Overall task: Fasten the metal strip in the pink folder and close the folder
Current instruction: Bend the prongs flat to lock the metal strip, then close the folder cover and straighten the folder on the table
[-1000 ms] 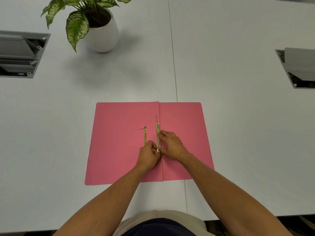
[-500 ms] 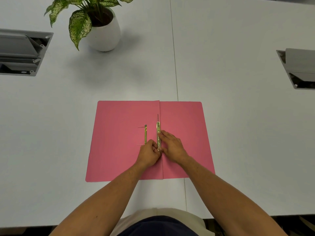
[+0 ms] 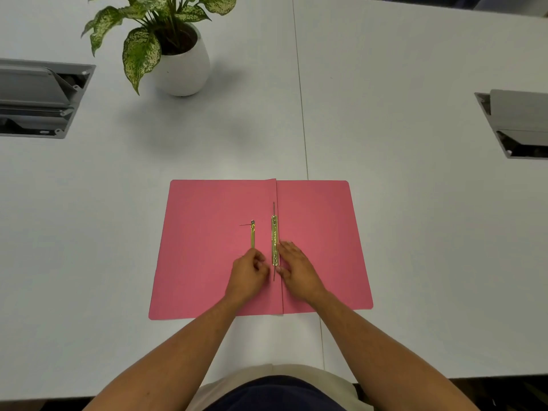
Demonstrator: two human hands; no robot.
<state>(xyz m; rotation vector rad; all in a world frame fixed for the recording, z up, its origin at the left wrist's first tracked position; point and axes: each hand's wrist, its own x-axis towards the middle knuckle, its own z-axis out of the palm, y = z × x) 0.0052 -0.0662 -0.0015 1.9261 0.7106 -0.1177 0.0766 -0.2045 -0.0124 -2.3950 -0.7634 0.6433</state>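
Observation:
The pink folder (image 3: 204, 262) lies open and flat on the white table. A long gold metal strip (image 3: 275, 241) runs along its centre fold, with thin prongs sticking out at both ends. A shorter gold bar (image 3: 252, 234) lies on the left leaf. My right hand (image 3: 296, 269) rests flat beside the long strip, fingertips touching its right edge. My left hand (image 3: 249, 274) is loosely curled just left of the strip's near end, covering the short bar's lower end; I cannot tell whether it pinches anything.
A potted plant (image 3: 178, 54) in a white pot stands at the back left. Grey cable boxes are set into the table at the far left (image 3: 38, 99) and far right (image 3: 516, 123). A table seam (image 3: 301, 99) runs back from the folder.
My left hand has drawn slightly left, away from the strip's near end, and the lower prong now shows between my hands. The right hand stays beside the strip.

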